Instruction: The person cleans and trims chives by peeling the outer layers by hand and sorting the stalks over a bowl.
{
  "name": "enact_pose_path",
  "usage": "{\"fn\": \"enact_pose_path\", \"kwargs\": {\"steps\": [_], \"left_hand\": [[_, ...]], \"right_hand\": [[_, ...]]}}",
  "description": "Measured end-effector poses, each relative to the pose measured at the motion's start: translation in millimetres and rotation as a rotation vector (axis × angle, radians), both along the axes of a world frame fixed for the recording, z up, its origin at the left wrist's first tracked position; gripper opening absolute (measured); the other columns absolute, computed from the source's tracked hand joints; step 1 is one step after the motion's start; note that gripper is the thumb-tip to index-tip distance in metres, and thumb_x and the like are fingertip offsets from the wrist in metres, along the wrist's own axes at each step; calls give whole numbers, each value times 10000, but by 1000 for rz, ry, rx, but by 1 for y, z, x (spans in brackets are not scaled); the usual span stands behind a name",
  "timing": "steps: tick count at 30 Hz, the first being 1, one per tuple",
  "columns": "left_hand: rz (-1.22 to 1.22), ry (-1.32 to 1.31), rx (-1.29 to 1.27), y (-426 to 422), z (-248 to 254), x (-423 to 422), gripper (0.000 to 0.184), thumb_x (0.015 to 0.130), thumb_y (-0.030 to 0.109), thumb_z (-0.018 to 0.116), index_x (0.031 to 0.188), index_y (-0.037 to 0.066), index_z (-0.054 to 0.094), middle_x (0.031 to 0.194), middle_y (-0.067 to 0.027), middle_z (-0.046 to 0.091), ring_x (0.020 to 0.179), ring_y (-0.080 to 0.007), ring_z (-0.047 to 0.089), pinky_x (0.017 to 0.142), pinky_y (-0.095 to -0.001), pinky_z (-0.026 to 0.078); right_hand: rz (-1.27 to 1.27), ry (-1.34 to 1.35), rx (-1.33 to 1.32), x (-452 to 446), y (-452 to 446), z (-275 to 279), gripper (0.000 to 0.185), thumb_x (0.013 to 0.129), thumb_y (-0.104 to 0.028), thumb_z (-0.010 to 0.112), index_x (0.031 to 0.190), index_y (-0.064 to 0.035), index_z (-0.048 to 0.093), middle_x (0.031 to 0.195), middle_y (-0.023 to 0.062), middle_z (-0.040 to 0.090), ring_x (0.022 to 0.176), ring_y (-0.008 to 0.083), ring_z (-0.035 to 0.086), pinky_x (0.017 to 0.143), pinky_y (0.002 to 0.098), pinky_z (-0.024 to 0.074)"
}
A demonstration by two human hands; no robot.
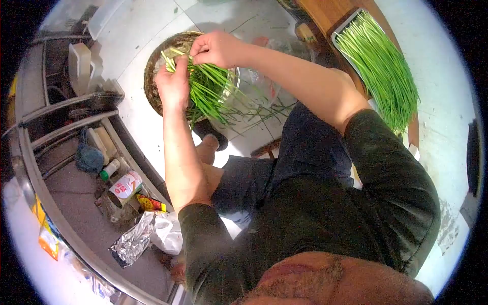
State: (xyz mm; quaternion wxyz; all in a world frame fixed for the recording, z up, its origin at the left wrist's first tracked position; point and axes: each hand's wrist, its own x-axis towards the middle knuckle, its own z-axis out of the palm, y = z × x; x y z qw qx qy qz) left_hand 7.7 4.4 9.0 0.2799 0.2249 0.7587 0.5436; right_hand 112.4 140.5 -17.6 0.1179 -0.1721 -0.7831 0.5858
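Left hand (172, 86) closed firmly around a bundle of green stalks (211, 94), long, slim and smooth, their pale cut ends poking out past the thumb and their darker green lengths fanning down to the right. Right hand (216, 49) in a narrow pinch, thumb and forefinger meeting on the bundle near its pale ends, the other fingers curled in. The left forearm rises nearly straight from the elbow with the thumb uppermost; the right forearm slants across from a bent elbow at the right, its wrist above the left one. Both bare forearms come out of short, dark fabric sleeves.

The bundle is over a round basin (150, 81) with a brown, dull inner side and a shiny rim at the right. The basin sits on pale, flat floor tiles (140, 53), with thin loose stalks (264, 113) scattered beside it. Well to the right, a shallow rectangular tray (335, 37) rests on a brown wooden surface (321, 14), heaped with many more stalks (378, 73) lying lengthwise. At the left, a dark grey shelf (66, 203) holds crinkled silver foil (133, 240), a soft white plastic bag (168, 235) and a cylindrical container (125, 187) with a white and red label
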Motion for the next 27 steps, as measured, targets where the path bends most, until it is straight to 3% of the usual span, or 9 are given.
{"fn": "enact_pose_path", "kwargs": {"steps": [3, 12, 15, 21, 24, 27], "left_hand": [[-34, 211, -88, 0, 4, 3, 204, 881, 196, 653, 874, -9, 653, 664, 10, 580, 592, -60, 474, 530, -258, 393], [-28, 217, -212, -1, 6, -3, 224, 856, 198, 632, 878, -25, 641, 634, -12, 584, 568, -73, 492, 524, -281, 410], [67, -33, -19, -1, 4, 0, 173, 835, 164, 639, 866, -6, 630, 635, -2, 567, 553, -80, 481, 510, -269, 384], [321, -238, 278, -5, 2, -20, 96, 790, 74, 632, 837, 1, 591, 685, -34, 562, 568, -112, 493, 513, -264, 383], [374, -174, 258, -8, 1, -28, 137, 828, 121, 656, 837, 2, 588, 667, -25, 548, 560, -104, 489, 496, -270, 379], [367, -104, 196, -7, 2, -28, 172, 854, 164, 669, 825, 13, 593, 646, -6, 535, 542, -88, 475, 474, -261, 362]], "right_hand": [[-11, 44, 10, -1, 1, -5, 216, 807, -201, 701, 945, -40, 664, 832, 45, 698, 753, 122, 629, 703, 266, 480], [-7, 76, 224, 1, -4, 1, 185, 830, -179, 648, 949, -38, 648, 817, 76, 693, 724, 167, 643, 672, 302, 488], [-11, 65, 268, 3, -4, 4, 179, 832, -179, 642, 956, -50, 649, 831, 86, 694, 728, 192, 647, 674, 315, 493], [-68, 34, 392, 3, 6, -3, 182, 842, -186, 627, 963, -52, 651, 876, 100, 699, 744, 203, 654, 689, 314, 500], [-99, 40, 317, 3, 10, -6, 218, 861, -195, 607, 996, -28, 641, 895, 103, 702, 759, 190, 660, 706, 300, 506], [9, 1, 38, 0, 12, -3, 261, 877, -202, 591, 1033, 5, 622, 895, 94, 697, 773, 170, 660, 719, 287, 511]]}}
